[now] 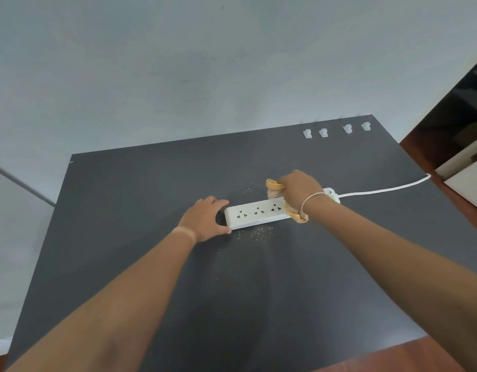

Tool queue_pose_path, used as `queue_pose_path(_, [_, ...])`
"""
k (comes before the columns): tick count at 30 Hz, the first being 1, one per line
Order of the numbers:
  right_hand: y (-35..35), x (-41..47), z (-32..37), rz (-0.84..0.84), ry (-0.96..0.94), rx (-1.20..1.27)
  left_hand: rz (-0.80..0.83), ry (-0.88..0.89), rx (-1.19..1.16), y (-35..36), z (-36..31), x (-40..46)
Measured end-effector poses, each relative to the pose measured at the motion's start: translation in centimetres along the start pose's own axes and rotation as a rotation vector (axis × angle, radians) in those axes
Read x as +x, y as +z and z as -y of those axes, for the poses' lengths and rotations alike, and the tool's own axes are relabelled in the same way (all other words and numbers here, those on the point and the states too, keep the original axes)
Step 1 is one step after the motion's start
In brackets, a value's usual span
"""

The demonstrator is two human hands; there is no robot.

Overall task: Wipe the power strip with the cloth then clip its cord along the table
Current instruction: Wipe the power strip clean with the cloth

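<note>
A white power strip [254,212] lies across the middle of the dark table [151,183]. My left hand [205,218] grips its left end, thumb and fingers around the corner. My right hand [299,190] presses a bunched yellow-orange cloth [275,189] onto the strip's right part, hiding that section. The white cord [387,188] runs from the strip's right end to the table's right edge. Several white cord clips [323,132] sit in a row near the far right edge of the table.
Fine pale crumbs [256,233] are scattered on the table in front of and behind the strip. A grey wall stands just behind the table. Reddish floor and a white piece of furniture [465,173] lie to the right.
</note>
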State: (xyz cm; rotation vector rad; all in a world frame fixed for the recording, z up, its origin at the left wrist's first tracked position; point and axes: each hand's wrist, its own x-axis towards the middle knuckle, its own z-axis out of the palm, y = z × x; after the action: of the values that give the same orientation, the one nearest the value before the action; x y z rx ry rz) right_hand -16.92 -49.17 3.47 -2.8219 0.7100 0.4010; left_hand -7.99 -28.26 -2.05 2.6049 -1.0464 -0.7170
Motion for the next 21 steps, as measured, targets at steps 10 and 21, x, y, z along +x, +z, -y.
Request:
queue_pose_path(10, [-0.5, -0.3, -2.1, 0.078, -0.063, -0.213, -0.01, 0.014, 0.067, 0.2, -1.5, 0.5])
queue_pose_path(21, [0.2, 0.8, 0.1, 0.07, -0.181, -0.223, -0.023, -0.11, -0.167, 0.6, -1.1, 0.3])
